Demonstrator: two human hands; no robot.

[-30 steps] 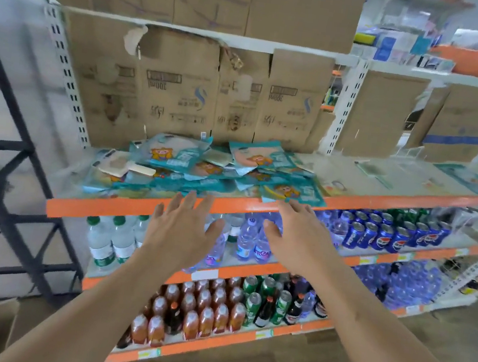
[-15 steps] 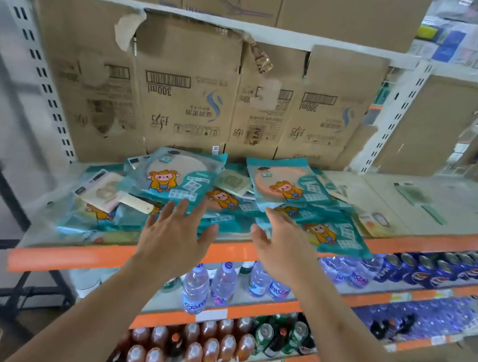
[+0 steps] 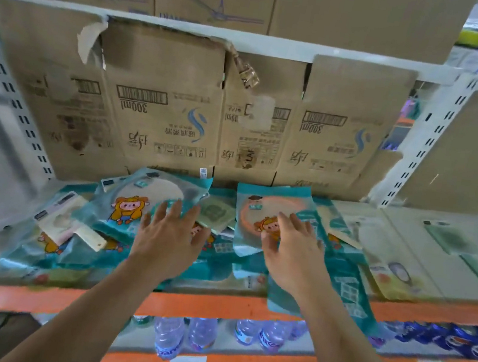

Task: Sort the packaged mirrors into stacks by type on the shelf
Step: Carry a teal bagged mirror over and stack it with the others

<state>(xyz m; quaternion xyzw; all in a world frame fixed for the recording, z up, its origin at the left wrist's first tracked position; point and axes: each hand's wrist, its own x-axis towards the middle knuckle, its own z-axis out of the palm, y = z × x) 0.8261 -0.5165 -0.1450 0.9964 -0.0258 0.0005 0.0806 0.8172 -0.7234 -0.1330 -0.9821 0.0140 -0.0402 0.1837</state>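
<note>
Grip wide both sides; left hand (image 3: 170, 232), right hand (image 3: 290, 246) palms down, fingers spread over mirror packs (image 3: 127, 205)

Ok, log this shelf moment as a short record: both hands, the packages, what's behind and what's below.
left hand: open, fingers spread, over the teal packages
right hand: open, over the orange-ringed package
sorting: packages overlap in a heap, not yet stacked
shelf: orange front edge
behind: cardboard boxes
below: water bottles
</note>
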